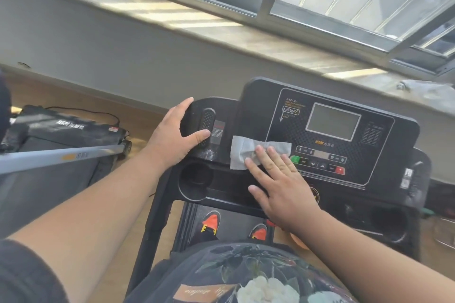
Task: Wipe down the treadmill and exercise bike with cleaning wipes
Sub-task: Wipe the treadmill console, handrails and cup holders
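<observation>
- Wipe [248, 152] lay flat at frame centre on the treadmill console [327, 130], pressed by the straight, spread fingers of the right hand [278, 184].
- Left hand [172, 135] curled over the console's left edge, thumb on the speaker grille [208, 122].
- Cup holder [195, 178] sat below it; contents could not be told.
- Folded treadmill [66, 130] lay at left; window sill [221, 32] ran above.

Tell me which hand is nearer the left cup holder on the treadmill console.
Left, narrowly. The left hand grips the console's left end just above the cup holder. The right hand presses the wipe flat on the panel, off to the holder's right.
</observation>
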